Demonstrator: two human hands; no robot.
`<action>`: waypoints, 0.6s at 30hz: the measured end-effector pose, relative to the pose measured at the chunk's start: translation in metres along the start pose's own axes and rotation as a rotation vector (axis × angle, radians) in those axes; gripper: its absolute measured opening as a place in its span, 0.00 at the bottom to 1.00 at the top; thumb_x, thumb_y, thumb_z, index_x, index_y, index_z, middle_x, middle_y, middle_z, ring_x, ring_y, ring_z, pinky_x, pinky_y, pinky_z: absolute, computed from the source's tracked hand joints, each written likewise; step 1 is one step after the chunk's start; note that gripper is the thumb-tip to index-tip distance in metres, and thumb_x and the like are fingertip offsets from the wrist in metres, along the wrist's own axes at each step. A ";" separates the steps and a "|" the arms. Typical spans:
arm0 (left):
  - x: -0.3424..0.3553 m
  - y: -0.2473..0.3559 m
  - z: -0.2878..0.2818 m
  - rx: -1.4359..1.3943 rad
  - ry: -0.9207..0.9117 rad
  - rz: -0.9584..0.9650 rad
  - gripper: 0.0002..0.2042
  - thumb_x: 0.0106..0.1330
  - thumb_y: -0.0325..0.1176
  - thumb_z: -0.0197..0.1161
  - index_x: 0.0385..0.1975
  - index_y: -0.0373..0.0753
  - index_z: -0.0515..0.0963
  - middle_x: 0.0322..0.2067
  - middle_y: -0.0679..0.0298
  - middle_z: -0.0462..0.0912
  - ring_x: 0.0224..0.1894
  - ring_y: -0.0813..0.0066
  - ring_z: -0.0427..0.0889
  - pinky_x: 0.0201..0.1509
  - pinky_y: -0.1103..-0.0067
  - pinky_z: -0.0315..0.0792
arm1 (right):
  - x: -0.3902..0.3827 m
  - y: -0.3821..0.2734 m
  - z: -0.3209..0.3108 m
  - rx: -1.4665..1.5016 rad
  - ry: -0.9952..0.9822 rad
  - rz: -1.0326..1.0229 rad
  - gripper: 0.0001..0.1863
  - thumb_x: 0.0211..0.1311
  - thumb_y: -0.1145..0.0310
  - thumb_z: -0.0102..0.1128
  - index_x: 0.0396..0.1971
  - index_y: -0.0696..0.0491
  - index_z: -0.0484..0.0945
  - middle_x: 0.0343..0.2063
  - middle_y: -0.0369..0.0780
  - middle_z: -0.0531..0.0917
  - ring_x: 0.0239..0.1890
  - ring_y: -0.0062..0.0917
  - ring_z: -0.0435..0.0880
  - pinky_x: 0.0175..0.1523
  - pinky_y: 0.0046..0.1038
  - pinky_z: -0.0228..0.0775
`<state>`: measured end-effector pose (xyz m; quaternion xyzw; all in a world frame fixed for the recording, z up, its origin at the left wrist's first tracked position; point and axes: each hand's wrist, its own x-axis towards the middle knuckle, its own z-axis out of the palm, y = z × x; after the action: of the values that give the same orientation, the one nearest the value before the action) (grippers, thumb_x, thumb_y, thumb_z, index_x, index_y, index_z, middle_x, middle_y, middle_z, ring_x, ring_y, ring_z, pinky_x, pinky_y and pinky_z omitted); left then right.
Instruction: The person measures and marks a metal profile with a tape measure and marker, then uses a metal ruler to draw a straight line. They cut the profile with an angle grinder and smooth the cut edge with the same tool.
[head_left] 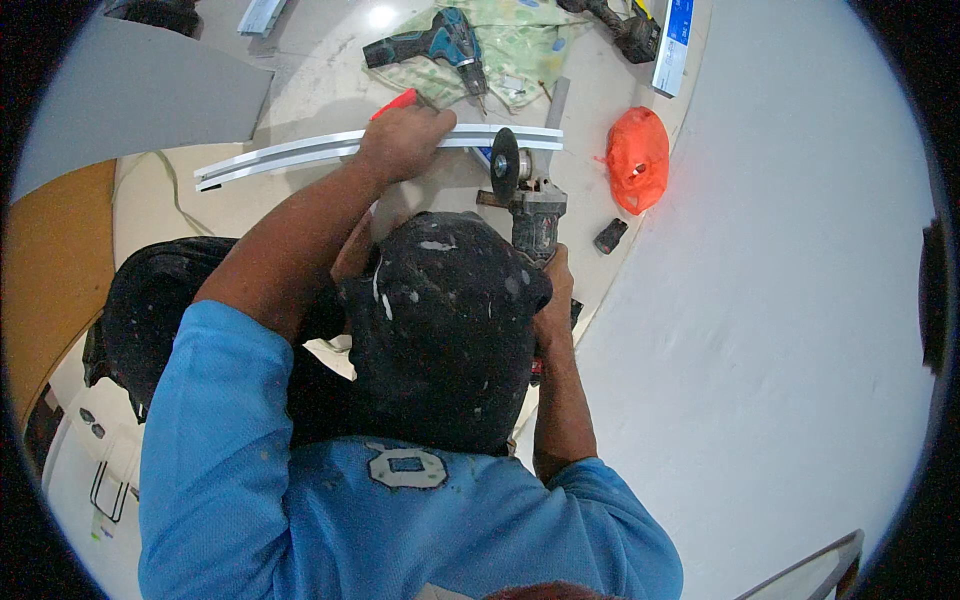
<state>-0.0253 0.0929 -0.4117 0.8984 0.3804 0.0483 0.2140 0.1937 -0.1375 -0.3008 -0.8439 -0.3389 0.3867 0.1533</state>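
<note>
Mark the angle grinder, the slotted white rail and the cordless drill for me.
Angle grinder (536, 226), head view: dark body.
Slotted white rail (300, 157), head view: left stretch.
Cordless drill (449, 42), head view: blue-and-black housing.

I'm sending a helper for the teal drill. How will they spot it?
Beyond the long white strip under the left hand, find the green patterned cloth. The drill lies on it, bit pointing toward the strip. Its teal casing sets it apart from the grinder in the right hand and the dark tool farther right.
</note>
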 end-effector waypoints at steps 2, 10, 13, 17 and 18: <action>0.001 0.000 0.003 0.003 0.002 -0.007 0.20 0.67 0.45 0.75 0.49 0.42 0.78 0.39 0.51 0.89 0.44 0.47 0.90 0.48 0.55 0.84 | 0.003 0.007 0.004 -0.006 0.009 0.012 0.42 0.57 0.50 0.86 0.57 0.61 0.70 0.43 0.57 0.91 0.48 0.51 0.93 0.52 0.46 0.84; 0.003 -0.001 0.006 -0.006 -0.003 -0.036 0.22 0.65 0.47 0.77 0.50 0.42 0.78 0.35 0.51 0.88 0.41 0.47 0.91 0.47 0.54 0.84 | 0.012 0.006 0.007 -0.037 -0.002 0.056 0.41 0.55 0.56 0.87 0.58 0.60 0.70 0.45 0.58 0.90 0.49 0.52 0.93 0.54 0.46 0.84; 0.003 0.002 0.003 0.002 0.004 -0.029 0.22 0.65 0.46 0.77 0.50 0.42 0.78 0.34 0.52 0.88 0.40 0.47 0.91 0.47 0.54 0.84 | 0.014 0.005 0.008 -0.078 0.001 0.063 0.39 0.55 0.59 0.86 0.57 0.60 0.69 0.45 0.58 0.90 0.50 0.53 0.93 0.55 0.46 0.83; 0.004 0.005 -0.001 0.025 -0.051 -0.054 0.22 0.64 0.45 0.77 0.52 0.43 0.77 0.34 0.52 0.88 0.40 0.47 0.91 0.46 0.53 0.84 | 0.015 0.005 0.005 -0.072 -0.001 0.024 0.37 0.56 0.61 0.84 0.57 0.60 0.69 0.46 0.58 0.90 0.50 0.53 0.93 0.56 0.47 0.83; 0.004 0.005 -0.001 0.036 -0.068 -0.062 0.22 0.64 0.44 0.77 0.52 0.44 0.77 0.34 0.52 0.88 0.40 0.47 0.91 0.46 0.52 0.83 | 0.015 0.005 0.004 -0.067 0.002 0.006 0.37 0.56 0.61 0.84 0.57 0.60 0.69 0.46 0.58 0.90 0.50 0.53 0.92 0.56 0.47 0.83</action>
<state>-0.0194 0.0930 -0.4094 0.8910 0.4015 0.0044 0.2118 0.2001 -0.1307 -0.3138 -0.8500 -0.3489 0.3748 0.1238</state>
